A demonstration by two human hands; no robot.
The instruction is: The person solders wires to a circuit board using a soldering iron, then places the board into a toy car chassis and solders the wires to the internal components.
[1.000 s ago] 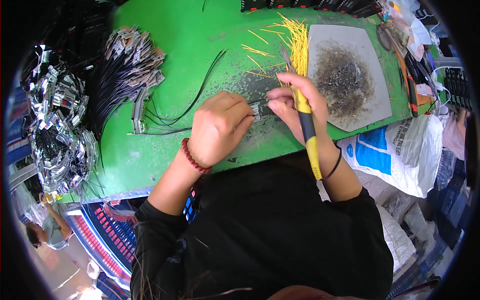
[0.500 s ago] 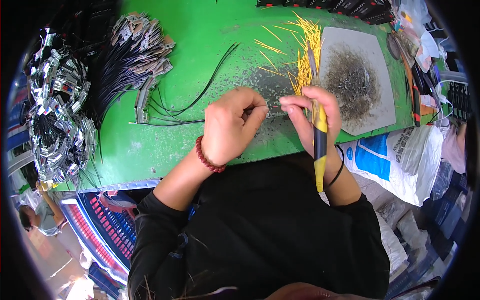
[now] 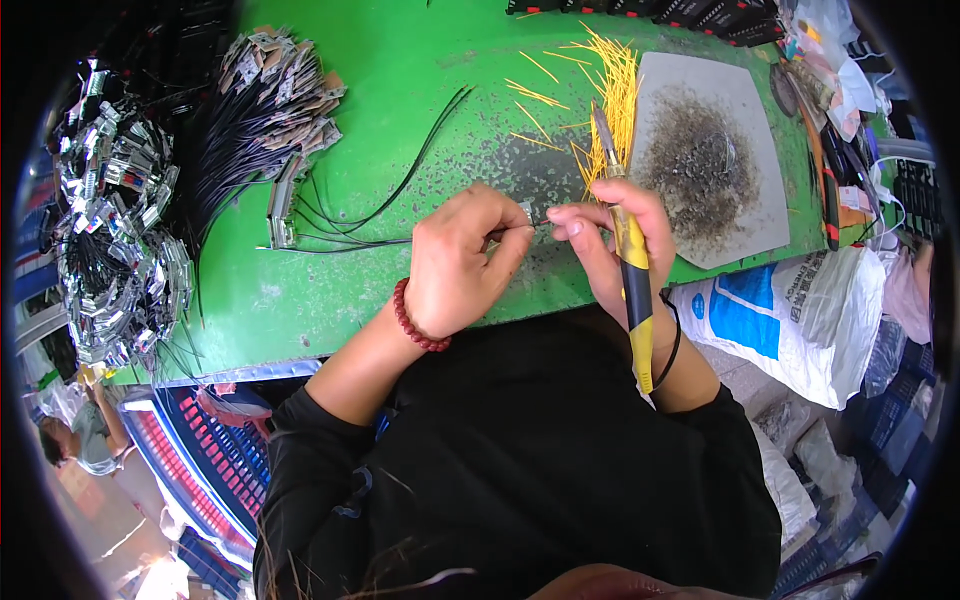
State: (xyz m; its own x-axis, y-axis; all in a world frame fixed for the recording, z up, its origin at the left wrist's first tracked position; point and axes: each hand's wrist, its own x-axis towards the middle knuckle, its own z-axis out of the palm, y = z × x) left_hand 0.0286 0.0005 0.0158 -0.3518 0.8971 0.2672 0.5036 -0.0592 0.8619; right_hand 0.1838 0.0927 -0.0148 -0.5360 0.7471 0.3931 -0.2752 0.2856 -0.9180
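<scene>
My left hand [image 3: 460,255], with a red bead bracelet, is closed in a pinch on a thin black wire [image 3: 375,242]. The wire runs left to a metal bracket [image 3: 285,205] lying on the green table. A small pale tip shows at the pinching fingers. My right hand [image 3: 625,240] is wrapped round a yellow-and-black soldering iron [image 3: 636,285], its metal end pointing away from me. The thumb and forefinger of that hand meet close to the wire's end; what lies between them is too small to tell. Beyond the iron lies a pile of thin yellow tubes [image 3: 618,80].
A grey mat [image 3: 765,200] covered in dark crumbs lies right of the tubes. Bundled black wires with metal brackets [image 3: 285,85] lie at the far left, beside a shiny heap [image 3: 125,220]. Black boxes [image 3: 690,15] line the far edge. A white sack [image 3: 800,320] hangs at the right.
My right hand has shifted slightly left, and the iron's metal end has swung to the left. My left hand has turned a little, and the pale tip at its fingers shows more.
</scene>
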